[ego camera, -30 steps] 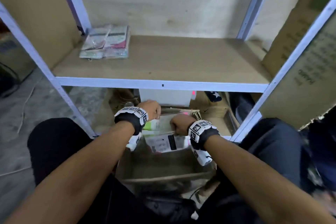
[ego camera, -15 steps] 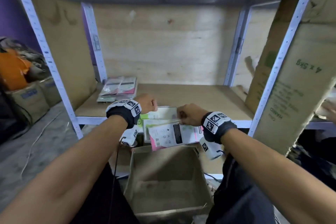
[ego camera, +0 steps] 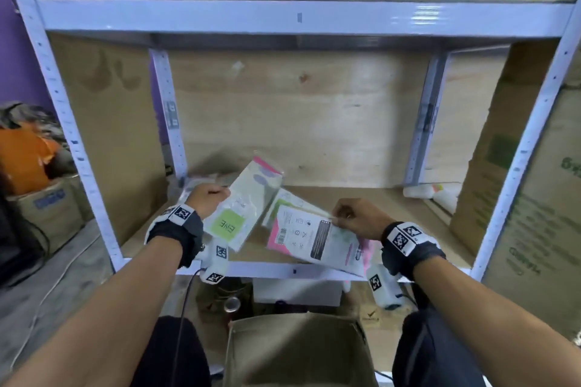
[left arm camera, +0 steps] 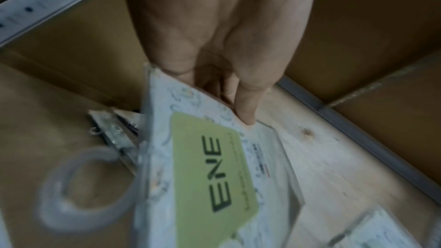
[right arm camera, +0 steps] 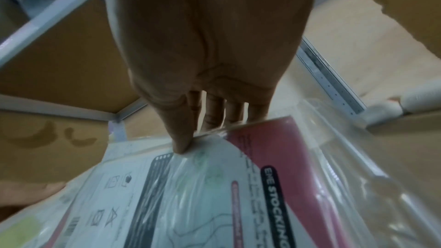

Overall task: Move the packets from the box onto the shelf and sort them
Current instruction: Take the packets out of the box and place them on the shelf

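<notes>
My left hand (ego camera: 209, 198) pinches a pale packet with a green label (ego camera: 245, 207) (left arm camera: 210, 173), tilted above the left side of the shelf board (ego camera: 393, 207). An earlier stack of packets (left arm camera: 114, 133) lies in the shelf's back left corner, mostly hidden behind that hand in the head view. My right hand (ego camera: 353, 217) pinches the top edge of a small stack of pink-and-white packets (ego camera: 314, 239) (right arm camera: 214, 195) over the shelf's front middle. The open cardboard box (ego camera: 298, 352) stands on the floor below, between my knees.
White metal uprights (ego camera: 72, 141) and a front rail (ego camera: 295, 270) frame the shelf. White objects (ego camera: 430, 193) lie in its back right corner. A tall carton (ego camera: 534, 214) leans at the right. A brown box (ego camera: 47, 210) with an orange thing sits on the floor at left.
Both hands have lifted the packets out of the box up to shelf height. The left hand has drawn the green-label packet away to the left of the stack.
</notes>
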The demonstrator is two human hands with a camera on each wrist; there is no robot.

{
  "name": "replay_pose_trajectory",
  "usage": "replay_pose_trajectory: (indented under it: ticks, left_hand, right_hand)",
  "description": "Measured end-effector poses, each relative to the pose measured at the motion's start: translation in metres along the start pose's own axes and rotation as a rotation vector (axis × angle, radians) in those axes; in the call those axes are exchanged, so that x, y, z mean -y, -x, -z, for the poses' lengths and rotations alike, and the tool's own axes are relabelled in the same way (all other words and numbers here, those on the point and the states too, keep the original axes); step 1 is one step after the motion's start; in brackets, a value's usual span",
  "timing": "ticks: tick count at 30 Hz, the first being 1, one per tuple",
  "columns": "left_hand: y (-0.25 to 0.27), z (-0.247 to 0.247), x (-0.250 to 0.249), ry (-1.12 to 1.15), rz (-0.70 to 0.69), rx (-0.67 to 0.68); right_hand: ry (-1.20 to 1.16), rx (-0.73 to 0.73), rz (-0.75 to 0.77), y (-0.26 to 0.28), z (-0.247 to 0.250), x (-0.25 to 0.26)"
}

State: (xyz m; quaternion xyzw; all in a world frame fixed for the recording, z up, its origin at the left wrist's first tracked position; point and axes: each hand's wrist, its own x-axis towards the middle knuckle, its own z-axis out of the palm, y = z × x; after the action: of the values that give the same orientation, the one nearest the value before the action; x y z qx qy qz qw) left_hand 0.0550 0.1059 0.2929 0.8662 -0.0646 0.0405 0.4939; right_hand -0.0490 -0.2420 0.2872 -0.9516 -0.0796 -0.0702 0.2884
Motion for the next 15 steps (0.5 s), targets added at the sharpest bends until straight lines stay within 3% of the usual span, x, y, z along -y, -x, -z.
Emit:
replay_pose_trajectory:
  ticks: [8,15]
  left_hand:
    - [-0.062,0.02,0.071,0.198,0.242,-0.215]
    - [-0.122,0.048,0.101,0.159,0.328,-0.25]
  right_hand:
    - [-0.452,-0.075,-0.119,-0.096,-0.045,0.001]
    - [-0.841,-0.022,-0.23,-0.191,-0.101,0.029]
